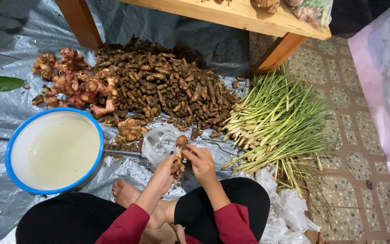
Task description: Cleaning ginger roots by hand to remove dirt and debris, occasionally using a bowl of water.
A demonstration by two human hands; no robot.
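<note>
Both hands closed on one root (pixel 178 153): left hand (pixel 165 174) low, right hand (pixel 200 161) beside top. Likely light, stiff, knobbly, brittle; grip lobes.

Clear plastic bag (pixel 311 10) of roots (top right) on wooden table (pixel 231 16)

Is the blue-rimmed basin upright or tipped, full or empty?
Upright, partly filled: the basin sits flat on the tarp, pale liquid level inside.
</note>
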